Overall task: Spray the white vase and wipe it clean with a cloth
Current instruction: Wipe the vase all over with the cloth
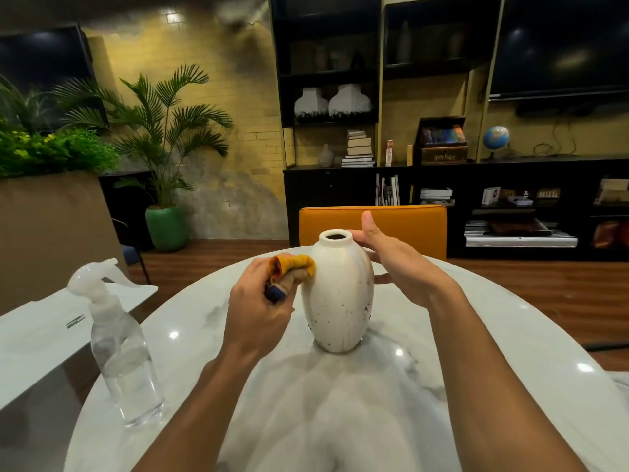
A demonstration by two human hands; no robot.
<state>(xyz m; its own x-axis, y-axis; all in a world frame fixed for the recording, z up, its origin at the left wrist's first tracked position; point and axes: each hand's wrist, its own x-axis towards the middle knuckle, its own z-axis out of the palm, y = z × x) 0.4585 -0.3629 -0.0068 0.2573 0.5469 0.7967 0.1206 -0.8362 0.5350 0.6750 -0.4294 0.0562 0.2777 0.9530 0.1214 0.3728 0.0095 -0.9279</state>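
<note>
A white egg-shaped vase (337, 294) with dark specks low on its right side stands upright on the round marble table (476, 386). My left hand (258, 308) is closed around a bunched yellow, tan and blue cloth (292, 267), which presses against the vase's upper left shoulder. My right hand (391, 260) rests against the vase's right side near the neck, thumb up and fingers wrapping behind it. A clear spray bottle (119, 345) with a white trigger head stands at the table's left edge, apart from both hands.
An orange chair back (408, 223) rises behind the table's far edge. A second white table (37, 335) sits to the left. A green potted palm (166, 226) and dark shelving with books stand farther back.
</note>
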